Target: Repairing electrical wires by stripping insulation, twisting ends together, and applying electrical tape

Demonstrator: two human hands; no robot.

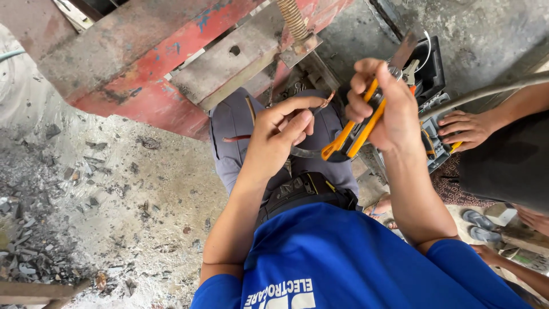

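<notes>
Head-camera footage looked straight down on a person in a blue shirt (354, 257) and grey trousers (231, 131), crouched over a rough concrete floor (143, 200). Their right hand (384, 106) was clamped around the yellow-and-black handles of a pair of pliers (354, 131), the handles slanting down toward the lap while the metal head poked out above the fist. Their left hand (280, 134) was closed too, fingers curled and pinching a thin dark wire (303, 152) whose bare coppery end stuck up past the fingertips, near the pliers. Both hands were raised close together, not quite touching, above the knees. A rusty red metal frame (143, 63) with a coiled spring (293, 18) stood just ahead. To the right, another person's hand (468, 127) rested on an open black toolbox (432, 86), and a grey cable (486, 91) ran across above it. Rubble lay scattered at the left.
</notes>
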